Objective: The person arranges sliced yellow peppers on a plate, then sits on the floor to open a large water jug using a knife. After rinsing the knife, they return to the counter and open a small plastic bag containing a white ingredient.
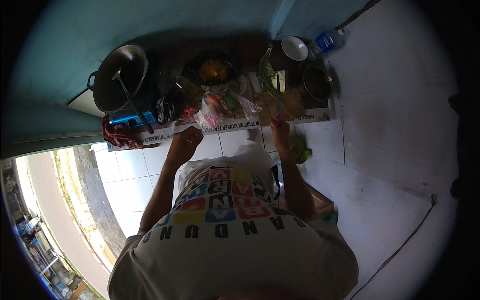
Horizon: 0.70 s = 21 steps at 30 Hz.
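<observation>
A small kitchen corner, apparently in a home
A wok [131,67] with a ladle [140,115] sits over a blue stove [131,118]; spring onions [265,66] lie on the desk [320,115] near a white bowl [294,48], with painted walls [200,20] and white floor tiles [134,177] around.

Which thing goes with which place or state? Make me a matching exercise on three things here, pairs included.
Things:
1. Dark round metal wok
2. Long narrow-bladed knife
3. Small round white bowl

Places or states:
A. Beside the clear plastic bottle with a blue label
B. With a long-handled ladle in it
C. Held in the person's right hand

Pairs: 1-B; 2-C; 3-A
</observation>
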Each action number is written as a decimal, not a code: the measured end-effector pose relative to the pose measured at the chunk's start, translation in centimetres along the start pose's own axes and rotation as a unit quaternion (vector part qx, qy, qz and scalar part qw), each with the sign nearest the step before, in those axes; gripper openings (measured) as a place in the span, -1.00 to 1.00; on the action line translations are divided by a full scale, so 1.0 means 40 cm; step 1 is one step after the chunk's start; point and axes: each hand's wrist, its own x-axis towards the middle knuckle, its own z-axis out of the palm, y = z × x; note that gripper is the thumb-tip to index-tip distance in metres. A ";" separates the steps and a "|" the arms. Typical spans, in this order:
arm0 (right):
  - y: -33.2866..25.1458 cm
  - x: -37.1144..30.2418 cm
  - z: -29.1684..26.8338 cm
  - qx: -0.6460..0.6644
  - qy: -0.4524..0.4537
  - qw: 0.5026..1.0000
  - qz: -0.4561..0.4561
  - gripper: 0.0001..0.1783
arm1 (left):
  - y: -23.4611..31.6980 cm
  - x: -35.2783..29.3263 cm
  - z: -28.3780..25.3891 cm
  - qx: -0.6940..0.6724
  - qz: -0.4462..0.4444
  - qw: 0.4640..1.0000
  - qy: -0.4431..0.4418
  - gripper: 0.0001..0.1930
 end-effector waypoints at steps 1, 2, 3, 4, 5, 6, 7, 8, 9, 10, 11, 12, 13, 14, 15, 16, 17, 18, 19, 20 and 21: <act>0.037 0.049 -0.017 -0.015 0.003 0.997 -0.075 -0.60 | 0.021 0.027 0.034 0.026 -0.028 0.999 0.010 -0.88; 0.074 0.081 -0.033 -0.044 0.007 0.994 -0.105 -0.61 | 0.042 0.048 0.070 0.021 -0.046 0.999 -0.004 -0.86; 0.105 0.116 -0.047 -0.072 0.012 0.988 -0.135 -0.62 | 0.062 0.064 0.099 0.017 -0.032 0.999 -0.017 -0.86; 0.130 0.152 -0.062 -0.062 -0.005 0.992 -0.114 -0.63 | 0.082 0.078 0.128 0.009 -0.051 0.998 -0.039 -0.86; 0.150 0.176 -0.075 -0.052 -0.023 0.994 -0.091 -0.64 | 0.102 0.083 0.149 0.017 -0.074 0.996 -0.042 -0.86; 0.166 0.191 -0.083 -0.055 -0.041 0.997 -0.039 -0.65 | 0.119 0.086 0.167 0.018 -0.081 0.996 -0.033 -0.85; 0.177 0.203 -0.087 -0.042 -0.050 0.997 -0.035 -0.65 | 0.136 0.085 0.183 0.017 -0.094 0.995 -0.026 -0.85; 0.182 0.223 -0.087 -0.043 -0.059 0.997 -0.010 -0.65 | 0.150 0.084 0.196 0.015 -0.104 0.994 -0.015 -0.84; 0.185 0.245 -0.083 -0.061 -0.068 0.995 0.034 -0.65 | 0.162 0.082 0.203 0.018 -0.105 0.994 -0.018 -0.84; 0.184 0.267 -0.075 -0.062 -0.067 0.995 -0.036 -0.66 | 0.172 0.082 0.208 0.023 -0.108 0.994 -0.011 -0.84; 0.181 0.292 -0.066 -0.081 -0.066 0.991 -0.087 -0.67 | 0.181 0.079 0.212 0.026 -0.112 0.993 -0.006 -0.84; 0.180 0.306 -0.059 -0.099 -0.068 0.987 -0.111 -0.68 | 0.190 0.073 0.214 0.027 -0.126 0.992 -0.007 -0.84; 0.178 0.323 -0.052 -0.101 -0.065 0.986 -0.118 -0.68 | 0.195 0.074 0.213 0.025 -0.152 0.988 -0.014 -0.86; 0.172 0.352 -0.043 -0.081 -0.058 0.986 -0.134 -0.68 | 0.200 0.076 0.209 0.041 -0.147 0.988 -0.016 -0.85; 0.167 0.374 -0.032 -0.117 -0.044 0.988 -0.086 -0.64 | 0.203 0.079 0.205 0.042 -0.125 0.991 -0.011 -0.85; 0.161 0.399 -0.017 -0.132 -0.024 0.988 -0.071 -0.59 | 0.205 0.085 0.198 0.043 -0.127 0.991 -0.007 -0.85; 0.155 0.419 -0.006 -0.152 -0.003 0.988 -0.033 -0.53 | 0.205 0.092 0.192 0.042 -0.117 0.992 0.005 -0.84; 0.148 0.438 0.001 -0.130 0.029 0.988 -0.079 -0.46 | 0.203 0.101 0.186 0.044 -0.099 0.994 0.020 -0.84; 0.142 0.453 0.004 -0.113 0.062 0.987 -0.100 -0.39 | 0.201 0.110 0.178 0.048 -0.096 0.994 0.033 -0.84; 0.136 0.462 0.005 -0.103 0.079 0.988 -0.081 -0.31 | 0.197 0.116 0.170 0.049 -0.101 0.993 0.044 -0.84; 0.131 0.473 -0.003 -0.083 0.062 0.993 -0.048 -0.14 | 0.193 0.118 0.163 0.052 -0.086 0.993 0.057 -0.83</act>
